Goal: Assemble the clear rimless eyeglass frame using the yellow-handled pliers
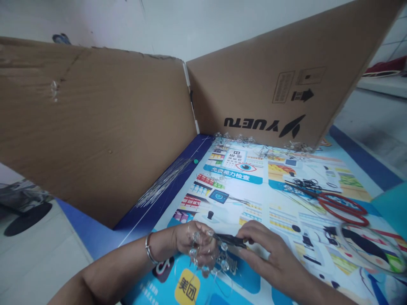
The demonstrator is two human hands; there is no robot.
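Observation:
My left hand (202, 245), with a silver bangle (149, 250) at its wrist, is closed on a strand of clear beads (224, 264) strung on thin wire. Some beads lie over its fingers and others hang below, with loose wire curving down. My right hand (262, 250) pinches a slim black tool (232, 240) that looks like small pliers. The tool's narrow end points left and meets the fingertips of my left hand among the beads. Its exact tip is too small to make out.
Two cardboard panels (104, 127) (267, 84) stand at the back. Straight wires (163, 180) lie along the left panel. Beaded pieces (237, 139) line the right one. Red-handled scissors (345, 207), black loops (307, 185) and a clear round dish (341, 235) are at right on the printed tabletop.

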